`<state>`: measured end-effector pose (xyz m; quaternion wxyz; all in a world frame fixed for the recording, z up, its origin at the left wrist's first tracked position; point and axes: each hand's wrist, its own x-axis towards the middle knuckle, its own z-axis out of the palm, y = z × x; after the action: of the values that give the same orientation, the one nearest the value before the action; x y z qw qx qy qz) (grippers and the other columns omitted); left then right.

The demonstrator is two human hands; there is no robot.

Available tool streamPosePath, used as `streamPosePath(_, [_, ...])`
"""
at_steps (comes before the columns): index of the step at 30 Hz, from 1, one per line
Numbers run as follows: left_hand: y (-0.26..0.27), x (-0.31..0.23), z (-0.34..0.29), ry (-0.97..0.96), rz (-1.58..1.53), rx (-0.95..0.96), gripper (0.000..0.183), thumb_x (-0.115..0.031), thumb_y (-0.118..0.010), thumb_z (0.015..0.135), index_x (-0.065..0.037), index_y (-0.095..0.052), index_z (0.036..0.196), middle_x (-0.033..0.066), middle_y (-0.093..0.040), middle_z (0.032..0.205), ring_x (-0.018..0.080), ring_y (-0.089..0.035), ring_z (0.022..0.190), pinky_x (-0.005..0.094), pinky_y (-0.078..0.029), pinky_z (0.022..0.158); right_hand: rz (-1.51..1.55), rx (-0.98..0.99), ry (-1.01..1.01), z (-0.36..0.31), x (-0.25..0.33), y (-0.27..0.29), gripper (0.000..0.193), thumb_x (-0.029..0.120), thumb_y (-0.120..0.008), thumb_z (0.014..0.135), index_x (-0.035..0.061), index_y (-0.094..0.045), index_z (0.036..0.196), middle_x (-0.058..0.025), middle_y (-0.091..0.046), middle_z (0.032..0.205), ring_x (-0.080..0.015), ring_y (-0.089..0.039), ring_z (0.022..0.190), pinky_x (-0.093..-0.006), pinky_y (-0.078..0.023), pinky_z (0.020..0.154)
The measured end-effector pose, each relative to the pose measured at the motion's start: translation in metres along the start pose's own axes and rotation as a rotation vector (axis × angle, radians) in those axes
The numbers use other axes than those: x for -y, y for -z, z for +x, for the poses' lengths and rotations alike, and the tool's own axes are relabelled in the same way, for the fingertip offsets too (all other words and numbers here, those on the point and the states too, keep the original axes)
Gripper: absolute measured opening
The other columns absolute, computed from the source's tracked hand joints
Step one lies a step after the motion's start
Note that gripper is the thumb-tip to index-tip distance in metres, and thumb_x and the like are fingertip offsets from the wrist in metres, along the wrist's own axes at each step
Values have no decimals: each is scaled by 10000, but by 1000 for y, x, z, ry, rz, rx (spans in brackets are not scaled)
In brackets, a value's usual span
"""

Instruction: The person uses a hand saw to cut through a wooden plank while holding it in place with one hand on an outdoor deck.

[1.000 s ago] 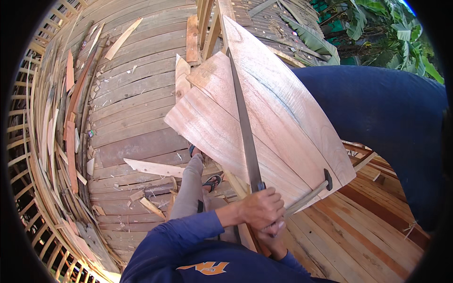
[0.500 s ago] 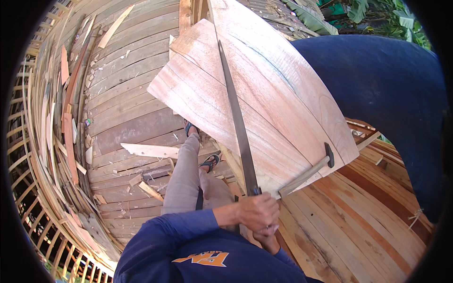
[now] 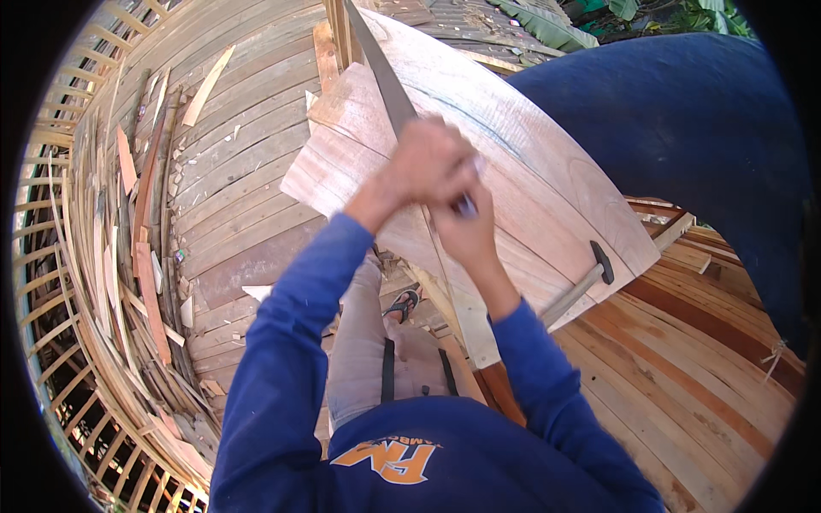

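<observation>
Both of my arms reach forward over a wide, pale wooden board (image 3: 530, 162). My left hand (image 3: 421, 167) is closed round the handle end of a handsaw (image 3: 385, 84), whose long grey blade points away from me toward the board's far end. Right beside it, my right hand (image 3: 469, 227) is closed round the rear of the same handle, which is mostly hidden and smeared by motion. The blade lies along a split or cut line in the board. A hammer (image 3: 603, 263) with a dark head rests on the board's near right part.
A curved slatted railing (image 3: 51, 321) and a pile of wood strips (image 3: 154, 282) lie along the left. Offcuts litter the plank floor (image 3: 248, 128). A large dark blue curved form (image 3: 676, 128) borders the board at right, with more planks (image 3: 684, 376) below it.
My hands and the saw have pushed forward, away from my body and over the board. The blade now reaches past the board's far end. The hammer stays on the board.
</observation>
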<state>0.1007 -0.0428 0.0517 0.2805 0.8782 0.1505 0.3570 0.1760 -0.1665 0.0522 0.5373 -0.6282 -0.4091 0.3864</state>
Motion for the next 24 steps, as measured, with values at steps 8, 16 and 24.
streamPosePath(8, [-39,-136,-65,-58,-278,-33,329,-370,-562,760,-108,-456,592,32,-394,583,197,-453,556,325,-355,562,-334,-19,-12,-127,40,45,210,65,-671,760,-4,-625,953,-105,-676,781,-237,-690,704,-309,-506,597])
streamPosePath(16, [37,74,41,341,-385,-39,412,-388,-517,859,-71,-593,607,137,-576,583,343,-597,579,446,-477,591,-140,172,-184,126,50,-24,123,67,-664,822,18,-626,928,-33,-665,782,-174,-625,642,-303,-472,551])
streamPosePath(24, [-24,-218,-59,-72,-404,7,424,-459,-537,848,-107,-541,612,47,-486,596,208,-528,621,331,-412,632,-402,46,-504,-234,111,98,424,133,-696,816,38,-587,1215,-148,-638,1136,-259,-646,1047,-383,-515,864])
